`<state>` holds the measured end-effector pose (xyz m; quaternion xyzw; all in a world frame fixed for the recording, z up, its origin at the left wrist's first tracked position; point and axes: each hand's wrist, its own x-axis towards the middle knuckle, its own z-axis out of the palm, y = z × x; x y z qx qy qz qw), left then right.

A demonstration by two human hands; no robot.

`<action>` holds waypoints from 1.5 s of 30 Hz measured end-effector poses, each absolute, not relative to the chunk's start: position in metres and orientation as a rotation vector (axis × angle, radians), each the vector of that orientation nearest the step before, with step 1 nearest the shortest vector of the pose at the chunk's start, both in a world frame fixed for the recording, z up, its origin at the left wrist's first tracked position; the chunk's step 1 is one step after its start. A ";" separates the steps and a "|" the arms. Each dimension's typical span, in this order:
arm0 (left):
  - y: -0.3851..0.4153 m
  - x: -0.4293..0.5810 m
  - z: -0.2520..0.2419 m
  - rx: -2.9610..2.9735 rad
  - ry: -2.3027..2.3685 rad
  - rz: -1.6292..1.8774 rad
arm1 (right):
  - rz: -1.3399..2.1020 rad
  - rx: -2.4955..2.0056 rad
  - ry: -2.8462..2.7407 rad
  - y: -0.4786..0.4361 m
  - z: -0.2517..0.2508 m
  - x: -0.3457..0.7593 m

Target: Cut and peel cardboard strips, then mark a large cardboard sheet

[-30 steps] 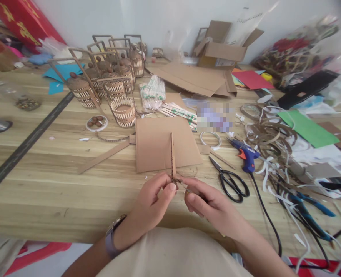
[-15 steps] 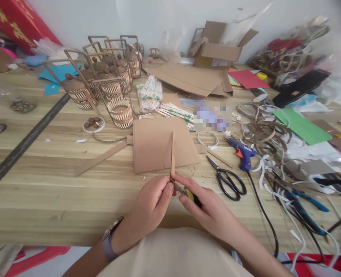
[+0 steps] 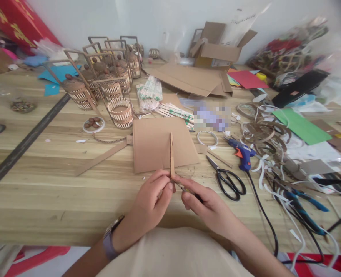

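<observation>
My left hand (image 3: 154, 197) pinches the near end of a narrow cardboard strip (image 3: 172, 156), which points away from me over a square cardboard sheet (image 3: 151, 144) lying on the table. In my right hand (image 3: 209, 204) is a utility knife (image 3: 195, 194), mostly covered by the fingers, with its blade end at the strip's near end. The right index fingertip touches the strip beside the left fingers. Black-handled scissors (image 3: 230, 184) lie to the right of my right hand.
Little slatted baskets with handles (image 3: 120, 113) stand at the back left, by a dish of brown beads (image 3: 93, 124). To the right lie a blue glue gun (image 3: 244, 154), tangled brown strips (image 3: 270, 130) and pliers (image 3: 305, 211). A cardboard box (image 3: 219, 52) stands at the back.
The utility knife has turned in my right hand, so less of its yellow body shows. My right hand has shifted slightly; the left still grips the strip, which stands slightly more upright in view.
</observation>
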<state>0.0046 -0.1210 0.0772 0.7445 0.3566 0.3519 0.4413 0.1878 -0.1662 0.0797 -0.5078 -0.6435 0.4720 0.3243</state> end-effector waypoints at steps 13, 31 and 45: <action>-0.125 0.003 0.072 1.761 0.976 0.694 | 1.141 -1.348 -1.786 -0.167 0.078 0.189; -0.125 0.005 0.070 1.792 0.954 0.616 | 0.882 -1.400 -1.915 -0.171 0.074 0.186; -0.123 0.003 0.072 1.901 0.864 0.631 | 1.116 -1.350 -1.769 -0.170 0.076 0.192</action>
